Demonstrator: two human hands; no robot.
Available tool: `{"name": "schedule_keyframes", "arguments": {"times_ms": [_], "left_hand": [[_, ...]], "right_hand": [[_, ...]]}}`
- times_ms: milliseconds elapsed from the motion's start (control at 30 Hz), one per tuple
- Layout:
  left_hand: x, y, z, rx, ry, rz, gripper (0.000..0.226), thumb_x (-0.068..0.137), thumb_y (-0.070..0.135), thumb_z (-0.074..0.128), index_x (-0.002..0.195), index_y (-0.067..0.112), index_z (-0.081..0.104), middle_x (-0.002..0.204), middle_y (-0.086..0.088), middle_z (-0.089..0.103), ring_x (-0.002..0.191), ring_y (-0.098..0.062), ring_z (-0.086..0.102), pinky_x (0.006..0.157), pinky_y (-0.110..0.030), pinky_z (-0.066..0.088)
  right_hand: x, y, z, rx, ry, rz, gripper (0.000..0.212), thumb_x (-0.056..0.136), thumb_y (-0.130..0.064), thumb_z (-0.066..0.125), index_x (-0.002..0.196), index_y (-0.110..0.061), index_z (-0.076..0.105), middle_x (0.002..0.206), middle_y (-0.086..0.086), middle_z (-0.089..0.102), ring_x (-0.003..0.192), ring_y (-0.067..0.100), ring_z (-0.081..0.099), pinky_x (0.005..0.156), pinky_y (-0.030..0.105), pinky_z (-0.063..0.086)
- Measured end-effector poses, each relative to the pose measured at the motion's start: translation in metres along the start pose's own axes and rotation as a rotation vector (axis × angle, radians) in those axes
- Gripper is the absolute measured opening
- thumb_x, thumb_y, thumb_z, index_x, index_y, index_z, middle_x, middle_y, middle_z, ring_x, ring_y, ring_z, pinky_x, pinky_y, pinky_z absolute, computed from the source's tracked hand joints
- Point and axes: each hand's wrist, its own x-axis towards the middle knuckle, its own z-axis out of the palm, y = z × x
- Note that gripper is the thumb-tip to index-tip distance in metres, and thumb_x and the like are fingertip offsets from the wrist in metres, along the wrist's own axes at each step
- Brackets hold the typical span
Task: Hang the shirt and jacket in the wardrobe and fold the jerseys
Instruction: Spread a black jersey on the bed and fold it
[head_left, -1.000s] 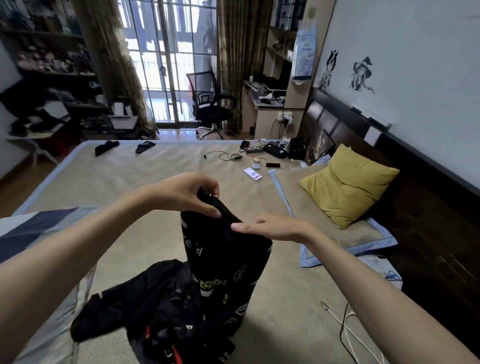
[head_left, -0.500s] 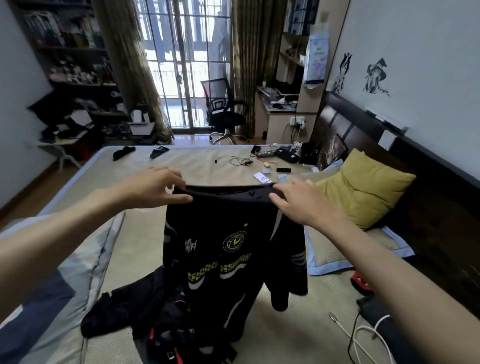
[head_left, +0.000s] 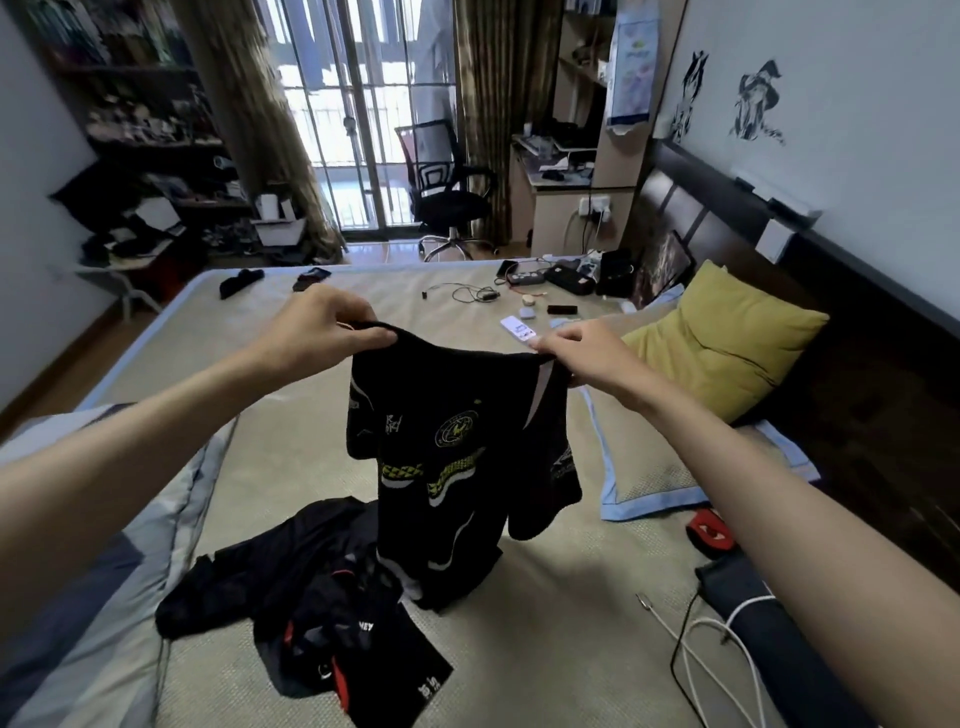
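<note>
Black jersey (head_left: 457, 467) held up over the middle of the bed (head_left: 545, 649), hem brushing the mat. Pinched at one shoulder by left hand (head_left: 322, 332), at the other by right hand (head_left: 587, 353), fingers curled over the top edge. More dark clothes (head_left: 311, 597) heaped below, toward the near edge.

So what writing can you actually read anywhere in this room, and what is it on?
"HEY": white letters on the dark garment lying crumpled on the bed; more letters may be hidden in the folds.
Held-up black jersey: small white chest lettering and a round crest, too blurred to read.
Flat dark jersey: white characters near its hem, unreadable.
White remote and the wall poster: print too small to read.
</note>
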Motion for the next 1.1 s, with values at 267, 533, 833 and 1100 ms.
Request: {"name": "schedule_keyframes", "arguments": {"times_ms": [267,533,833,1100], "left_hand": [[-0.036,0.021,0.012,-0.098,-0.142,-0.02,0.03,0.09,0.039,0.068,0.08,0.015,0.082,0.044,0.005,0.042,0.038,-0.008,0.028,0.04,-0.018,0.019],[-0.062,0.044,0.021,-0.186,-0.115,-0.011,0.023,0.084,0.039,0.076,0.077,0.018,0.08,0.072,0.006,0.076,0.07,-0.015,0.073,0.068,-0.041,0.056],[-0.076,0.023,0.009,-0.043,-0.142,-0.015,0.036,0.084,0.007,0.076,0.102,0.017,0.046,0.077,-0.004,0.065,0.065,-0.019,0.058,0.053,-0.03,0.044],[-0.071,-0.01,-0.005,0.571,-0.313,-0.107,0.042,0.084,-0.008,0.053,0.116,0.017,0.064,0.108,-0.007,0.057,0.071,-0.026,0.066,0.037,-0.02,0.047]], "right_hand": [[-0.019,0.012,0.007,0.012,0.08,-0.078,0.04,0.077,-0.001,0.071,0.058,-0.019,0.04,0.053,-0.008,0.036,0.052,0.01,0.044,0.064,0.034,0.062],[-0.073,0.018,0.111,0.08,-0.234,0.217,0.073,0.076,-0.053,0.079,0.125,-0.013,0.044,0.109,0.0,0.061,0.09,0.016,0.059,0.067,0.028,0.046],[-0.122,0.04,0.151,0.339,-0.394,0.374,0.02,0.094,0.002,0.051,0.091,-0.01,0.068,0.083,0.008,0.069,0.068,0.02,0.068,0.068,0.038,0.063],[-0.104,-0.005,0.058,0.535,-0.256,0.185,0.03,0.092,0.003,0.043,0.097,-0.004,0.071,0.087,0.009,0.064,0.082,0.018,0.064,0.077,0.035,0.057]]}}
